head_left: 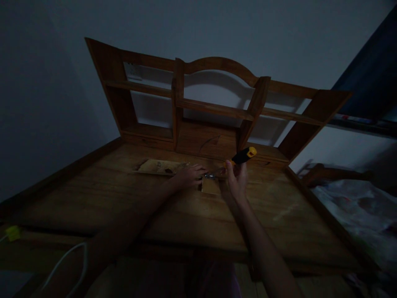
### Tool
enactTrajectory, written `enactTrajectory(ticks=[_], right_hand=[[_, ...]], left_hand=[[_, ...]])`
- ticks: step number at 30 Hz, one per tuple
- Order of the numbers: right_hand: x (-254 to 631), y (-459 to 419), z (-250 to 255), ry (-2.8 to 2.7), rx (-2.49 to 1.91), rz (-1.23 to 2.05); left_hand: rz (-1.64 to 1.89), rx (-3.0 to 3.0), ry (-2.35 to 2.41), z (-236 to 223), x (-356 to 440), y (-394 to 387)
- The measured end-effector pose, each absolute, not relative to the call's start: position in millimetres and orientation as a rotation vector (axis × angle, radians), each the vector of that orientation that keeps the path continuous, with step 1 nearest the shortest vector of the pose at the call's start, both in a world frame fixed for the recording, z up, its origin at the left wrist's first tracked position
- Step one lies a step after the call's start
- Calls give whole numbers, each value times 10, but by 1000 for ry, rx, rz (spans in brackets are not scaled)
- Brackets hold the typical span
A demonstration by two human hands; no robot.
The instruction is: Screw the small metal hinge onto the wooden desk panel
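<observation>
My right hand (pixel 238 178) is closed around a screwdriver (pixel 244 155) with a yellow and black handle, tilted so that its shaft points down and left. The shaft ends by a small shiny metal piece (pixel 210 176), whose shape is hard to make out in the dim light. Under that piece lies a small square wooden block (pixel 210 186). My left hand (pixel 190 175) presses on a long, rough wooden strip (pixel 155 166), its fingertips beside the metal piece. Part of the strip is hidden under this hand.
The work lies on a wooden desk (pixel 173 219). A wooden shelf unit (pixel 207 108) rises along its back, with a thin wire-like thing (pixel 209 141) in front. Translucent plastic bags (pixel 350 203) lie beyond the right edge. A white cord (pixel 84 256) hangs at lower left, near something yellow (pixel 13 233).
</observation>
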State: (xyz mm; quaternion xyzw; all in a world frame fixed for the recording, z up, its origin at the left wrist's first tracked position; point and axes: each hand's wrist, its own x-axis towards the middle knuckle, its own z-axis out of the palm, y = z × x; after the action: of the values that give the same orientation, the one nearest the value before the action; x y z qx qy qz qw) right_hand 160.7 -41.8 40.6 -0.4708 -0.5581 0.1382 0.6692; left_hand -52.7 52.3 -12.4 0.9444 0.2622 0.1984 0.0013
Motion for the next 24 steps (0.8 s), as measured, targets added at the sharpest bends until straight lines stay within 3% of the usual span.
enactTrajectory(ticks=[24], right_hand=[[1542, -476, 376, -1377, -1140, 211]], left_hand=[[505, 3006, 936, -116, -552, 507]])
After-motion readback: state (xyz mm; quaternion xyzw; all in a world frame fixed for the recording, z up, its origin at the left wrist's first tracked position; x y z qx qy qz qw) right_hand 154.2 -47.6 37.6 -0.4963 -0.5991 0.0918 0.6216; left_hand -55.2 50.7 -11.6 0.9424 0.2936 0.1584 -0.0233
